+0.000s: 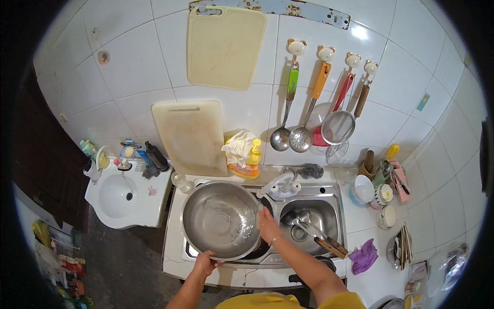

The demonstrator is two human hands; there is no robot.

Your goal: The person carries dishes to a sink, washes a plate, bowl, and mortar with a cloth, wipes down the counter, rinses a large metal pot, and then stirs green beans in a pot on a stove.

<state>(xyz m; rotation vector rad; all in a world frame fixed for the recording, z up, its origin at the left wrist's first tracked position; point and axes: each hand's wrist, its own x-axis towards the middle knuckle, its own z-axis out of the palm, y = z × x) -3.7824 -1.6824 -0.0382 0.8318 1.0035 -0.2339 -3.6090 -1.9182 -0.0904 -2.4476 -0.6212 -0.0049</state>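
A wide, round stainless steel basin (198, 241) rests over the left bowl of a double sink and is slightly tilted. Clear water ripples in its bottom. My left hand (207, 261) grips the near rim, the thumb on top and the fingers underneath. At the basin's right rim is my right hand (267, 225), closed around the edge, with its fingertips partly hidden. Just above that hand ends the spout of a white faucet (282, 186). Two metal utensils with wooden handles (332, 247) lean in the right sink bowl (323, 222).
A purple cloth (364, 256) lies right of the sink, near bowls (363, 189) and a pot of chopsticks (395, 250). Behind stand a cutting board (190, 136) and a yellow pump bottle (254, 154). Ladles and a strainer (338, 127) hang above. A white washbasin (116, 193) stands left.
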